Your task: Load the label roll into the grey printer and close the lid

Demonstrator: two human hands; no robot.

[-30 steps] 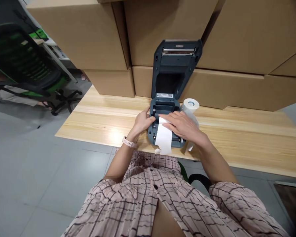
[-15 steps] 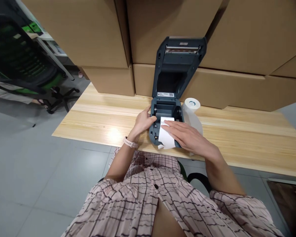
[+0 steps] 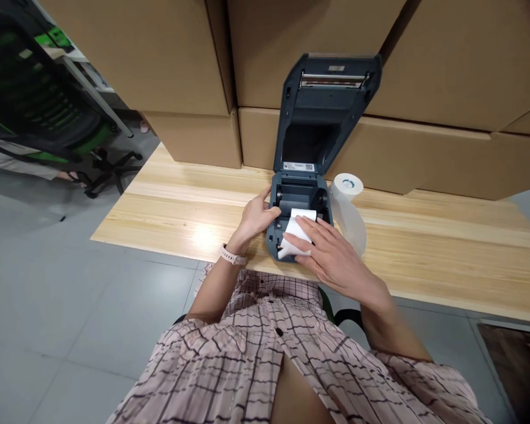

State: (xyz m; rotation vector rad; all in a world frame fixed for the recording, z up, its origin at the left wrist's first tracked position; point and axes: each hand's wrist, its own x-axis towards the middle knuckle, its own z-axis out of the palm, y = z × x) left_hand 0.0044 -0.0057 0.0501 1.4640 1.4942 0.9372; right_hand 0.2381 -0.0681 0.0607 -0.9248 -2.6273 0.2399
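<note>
A dark grey label printer (image 3: 298, 194) stands on the wooden table (image 3: 181, 218) with its lid (image 3: 327, 112) swung up. A white paper strip (image 3: 294, 232) lies over its front. My left hand (image 3: 255, 219) grips the printer's left side, fingers curled on the casing. My right hand (image 3: 329, 259) rests flat on the paper strip, fingers stretched out and pressing it down. A white paper roll (image 3: 348, 203) lies just right of the printer, partly behind my right hand.
Large cardboard boxes (image 3: 168, 65) are stacked along the back of the table, close behind the printer lid. A black and green office chair (image 3: 44, 118) stands on the grey floor at the left. The table's near edge runs right under my wrists.
The paper strip has been drawn back: it no longer hangs over the printer's front. My right hand slid toward me, still on it. The left hand stayed on the printer's side.
</note>
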